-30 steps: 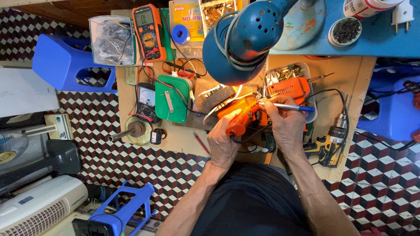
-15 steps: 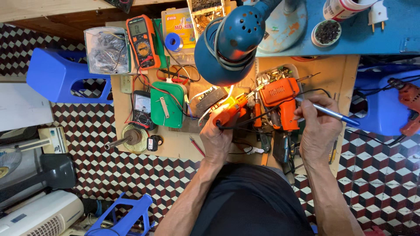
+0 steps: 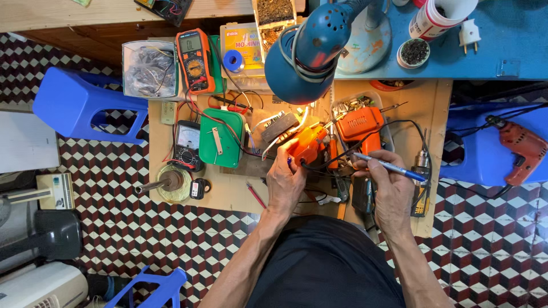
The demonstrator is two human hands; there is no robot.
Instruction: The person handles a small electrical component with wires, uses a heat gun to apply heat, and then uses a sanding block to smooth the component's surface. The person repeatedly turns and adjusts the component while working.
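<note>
Your left hand grips orange part under lamp for light; right hand pinches soldering iron, tip clear of desk.

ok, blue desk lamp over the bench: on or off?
On. The blue desk lamp casts a warm glow on the orange tool part held by the left hand directly beneath its shade.

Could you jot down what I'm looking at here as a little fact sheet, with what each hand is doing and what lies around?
Setting: small wooden workbench over a patterned tile floor
Left hand: grips an orange tool part under a blue desk lamp
Right hand: holds a blue-handled soldering iron, tip pointing left
Nearby: orange drill body, green box, orange multimeter, black meter
Off bench: blue stool, red drill
</note>
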